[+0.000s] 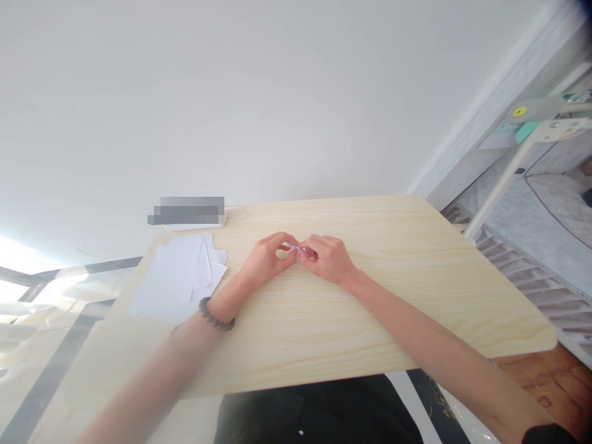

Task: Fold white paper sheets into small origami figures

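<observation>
My left hand [267, 259] and my right hand [327, 258] meet over the middle of a light wooden table [370, 308]. Both pinch a small folded piece of white paper [293, 246] between their fingertips, just above the tabletop. The paper is mostly hidden by the fingers. A dark bead bracelet [215, 317] sits on my left wrist.
A loose pile of white paper sheets [178, 277] lies at the table's left. Behind it, a white device with a cable [194, 223] rests at the far edge against the white wall. A white stand [509, 179] and grey rug are on the right.
</observation>
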Available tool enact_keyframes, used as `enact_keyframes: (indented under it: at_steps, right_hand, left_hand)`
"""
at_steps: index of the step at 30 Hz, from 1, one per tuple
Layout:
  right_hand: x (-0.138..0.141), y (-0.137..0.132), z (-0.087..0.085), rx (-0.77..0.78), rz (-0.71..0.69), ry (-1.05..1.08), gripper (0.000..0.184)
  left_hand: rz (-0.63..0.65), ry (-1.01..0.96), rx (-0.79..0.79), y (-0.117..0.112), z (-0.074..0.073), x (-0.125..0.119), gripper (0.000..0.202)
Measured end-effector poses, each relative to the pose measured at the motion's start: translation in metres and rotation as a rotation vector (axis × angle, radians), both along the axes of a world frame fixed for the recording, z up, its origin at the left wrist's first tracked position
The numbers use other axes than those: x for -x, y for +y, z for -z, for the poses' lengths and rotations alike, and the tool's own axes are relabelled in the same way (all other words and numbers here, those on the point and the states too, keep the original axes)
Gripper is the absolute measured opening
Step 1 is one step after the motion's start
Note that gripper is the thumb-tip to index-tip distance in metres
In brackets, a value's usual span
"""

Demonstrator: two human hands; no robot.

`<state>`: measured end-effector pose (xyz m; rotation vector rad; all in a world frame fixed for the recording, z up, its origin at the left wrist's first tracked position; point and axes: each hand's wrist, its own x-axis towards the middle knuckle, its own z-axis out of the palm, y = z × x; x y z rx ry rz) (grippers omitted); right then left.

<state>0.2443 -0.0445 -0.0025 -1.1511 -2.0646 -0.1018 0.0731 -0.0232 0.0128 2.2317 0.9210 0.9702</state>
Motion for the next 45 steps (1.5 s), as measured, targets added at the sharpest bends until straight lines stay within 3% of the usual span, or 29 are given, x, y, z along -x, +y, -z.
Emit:
enact_keyframes:
  at_steps: [14, 30, 38, 45]
  right_hand:
    - [0.0002, -0.0003, -0.001, -0.036, 0.055, 0.029, 0.016]
    - [0.0004, -0.0006, -0.0031, -0.05, 0.111, 0.09, 0.017]
    - [-0.0005, 0.0001, -0.0015, 0.005, 0.124, 0.166, 0.016]
    - [-0.0009, 0.0014, -0.0036, 0.103, 0.06, 0.371, 0.017]
  left_hand:
    - [-0.05, -0.135, 0.032, -0.0015, 0.0014, -0.0055, 0.016]
    - [-0.047, -0.139, 0.007, -0.003, -0.0036, -0.0057, 0.02]
    - [-0.11, -0.18, 0.077, -0.0008, -0.0023, -0.0048, 0.021]
    - [-0.136, -0.319, 0.225, 0.0043, 0.0041, -0.0052, 0.024]
